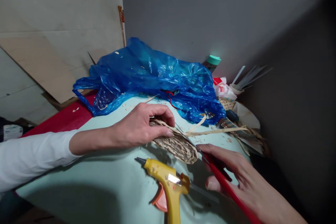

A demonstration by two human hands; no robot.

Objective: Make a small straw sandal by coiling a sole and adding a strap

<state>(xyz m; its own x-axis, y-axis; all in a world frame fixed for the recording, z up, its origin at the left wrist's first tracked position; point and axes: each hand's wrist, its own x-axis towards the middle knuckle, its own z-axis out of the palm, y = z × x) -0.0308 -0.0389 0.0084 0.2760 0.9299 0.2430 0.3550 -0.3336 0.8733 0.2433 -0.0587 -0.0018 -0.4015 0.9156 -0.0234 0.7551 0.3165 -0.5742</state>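
My left hand [147, 125] pinches the edge of an oval coil of braided straw [181, 148] between thumb and fingers, holding it tilted over the table. In my right hand [236, 171] is a pair of red-handled scissors [220, 176]. Their thin metal blades reach to the upper edge of the coil, close to my left fingertips. A loose pale straw strip [217, 131] runs off to the right from there. Just below the coil lies a yellow hot glue gun [164, 176] with an orange trigger, its dark nozzle toward the left; neither hand touches it.
A crumpled blue plastic bag [152, 68] spreads across the back of the pale green table [86, 185]. A green-capped container [213, 61], a small woven basket [228, 104] and white sticks [245, 80] stand at the back right. Straw scraps lie around. A grey wall rises behind.
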